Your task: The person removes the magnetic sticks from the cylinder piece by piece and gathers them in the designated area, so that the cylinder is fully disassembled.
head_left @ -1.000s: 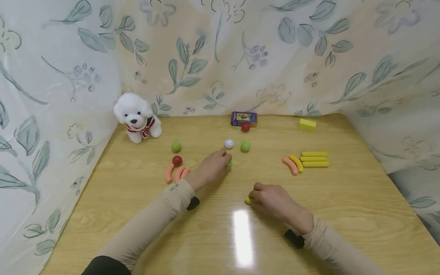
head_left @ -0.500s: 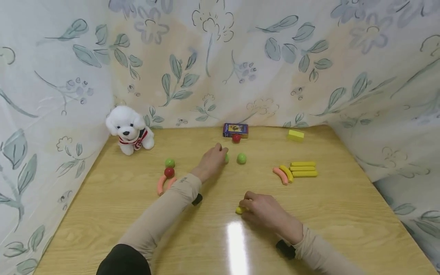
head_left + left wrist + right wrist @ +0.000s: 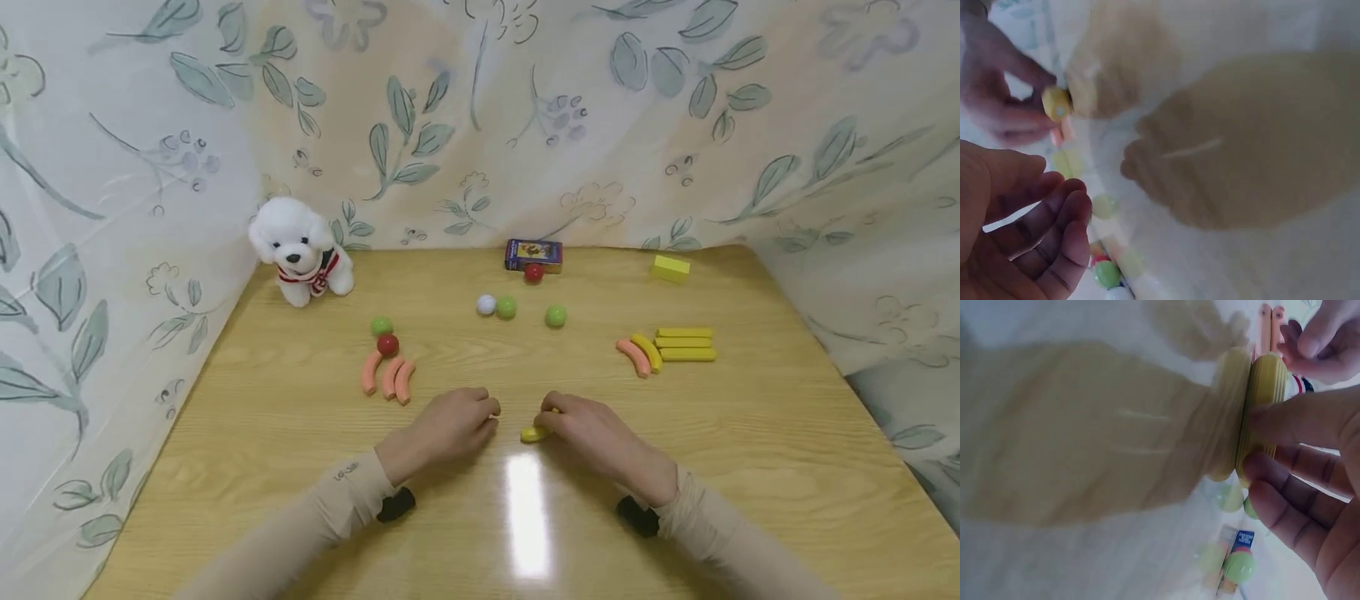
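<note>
A wooden table (image 3: 262, 433) hemmed in by leaf-print curtains (image 3: 465, 117). My right hand (image 3: 600, 437) pinches a short yellow stick (image 3: 534, 433) against the tabletop near the front edge; my left hand (image 3: 450, 425) rests just beside it, fingers loosely curled and holding nothing. Beyond them, three pink sticks (image 3: 387, 377) lie together with a red ball (image 3: 387, 344) and a green ball (image 3: 381, 325); four yellow sticks and one pink (image 3: 667, 348) sit grouped to the right. By my judgement the sorting is partly done: the yellow stick in hand is still apart from its group. No containers show, only a small box (image 3: 533, 252) at the back.
</note>
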Motion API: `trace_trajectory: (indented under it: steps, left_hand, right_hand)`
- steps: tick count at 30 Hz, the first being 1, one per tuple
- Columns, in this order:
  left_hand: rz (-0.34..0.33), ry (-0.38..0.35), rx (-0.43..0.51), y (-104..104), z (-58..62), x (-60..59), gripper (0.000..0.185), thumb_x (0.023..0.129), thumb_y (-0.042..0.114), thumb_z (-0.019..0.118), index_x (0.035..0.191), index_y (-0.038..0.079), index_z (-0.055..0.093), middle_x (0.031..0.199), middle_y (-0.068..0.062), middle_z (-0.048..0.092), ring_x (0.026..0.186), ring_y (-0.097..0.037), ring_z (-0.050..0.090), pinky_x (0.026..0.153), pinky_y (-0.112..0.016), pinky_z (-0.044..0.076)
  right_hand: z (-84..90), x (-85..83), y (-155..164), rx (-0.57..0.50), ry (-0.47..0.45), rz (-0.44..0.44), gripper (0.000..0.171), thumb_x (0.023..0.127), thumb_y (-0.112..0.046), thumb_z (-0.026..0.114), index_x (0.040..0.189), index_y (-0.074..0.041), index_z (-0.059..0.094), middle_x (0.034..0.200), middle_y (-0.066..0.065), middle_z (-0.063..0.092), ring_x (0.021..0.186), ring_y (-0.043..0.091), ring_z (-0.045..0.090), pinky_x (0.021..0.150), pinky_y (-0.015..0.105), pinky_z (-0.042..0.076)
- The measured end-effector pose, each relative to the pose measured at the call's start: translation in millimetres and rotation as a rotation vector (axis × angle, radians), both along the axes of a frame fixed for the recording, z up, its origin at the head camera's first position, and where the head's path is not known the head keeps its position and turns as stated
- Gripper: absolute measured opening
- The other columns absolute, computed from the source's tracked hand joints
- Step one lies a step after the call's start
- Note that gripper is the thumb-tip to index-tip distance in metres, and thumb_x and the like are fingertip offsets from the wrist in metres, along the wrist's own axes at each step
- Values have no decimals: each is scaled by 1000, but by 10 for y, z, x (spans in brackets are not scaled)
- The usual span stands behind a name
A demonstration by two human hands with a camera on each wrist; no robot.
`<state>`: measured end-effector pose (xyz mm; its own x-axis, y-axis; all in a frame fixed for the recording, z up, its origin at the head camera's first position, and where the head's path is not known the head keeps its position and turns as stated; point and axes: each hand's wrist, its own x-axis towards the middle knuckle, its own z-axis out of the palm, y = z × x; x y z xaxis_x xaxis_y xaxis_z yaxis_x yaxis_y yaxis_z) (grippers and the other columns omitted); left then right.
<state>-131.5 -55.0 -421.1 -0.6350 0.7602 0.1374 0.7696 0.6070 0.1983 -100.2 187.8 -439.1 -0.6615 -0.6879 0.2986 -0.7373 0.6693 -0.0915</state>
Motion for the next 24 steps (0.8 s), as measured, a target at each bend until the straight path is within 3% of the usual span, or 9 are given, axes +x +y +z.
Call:
trace_trajectory:
  steps: [4, 10, 18, 24]
  left_hand:
    - [-25, 9, -2, 83, -20, 77, 10, 94, 16, 62, 96, 10, 69, 88, -2, 66, 80, -14, 64, 68, -26, 53]
    - [-22, -3, -16, 132, -24, 77, 9, 93, 17, 63, 94, 10, 69, 86, -1, 65, 77, -13, 63, 65, -24, 52]
    - [-6, 0, -13, 93, -27, 85, 8, 93, 17, 64, 91, 11, 68, 83, -1, 63, 75, -14, 61, 62, -26, 50]
    - [1, -5, -13, 90, -45, 131, 10, 93, 20, 64, 92, 11, 68, 84, 0, 64, 76, -14, 62, 64, -25, 51]
  right_hand:
    - [-12, -4, 11, -2, -10, 9, 14, 82, -4, 71, 94, -11, 73, 96, 1, 64, 85, 13, 63, 71, 27, 55]
    - [-55, 18, 9, -10, 5, 31, 14, 79, -7, 78, 90, -14, 72, 100, 2, 64, 86, 13, 64, 70, 27, 55]
    - [-54, 23, -1, -83, -86, 6, 6, 84, -12, 74, 89, -12, 75, 111, 10, 62, 74, 10, 60, 65, 22, 52]
    - [-80, 27, -52, -217, -159, 140, 12, 82, -2, 74, 90, -11, 72, 98, 2, 59, 84, 9, 61, 73, 20, 53]
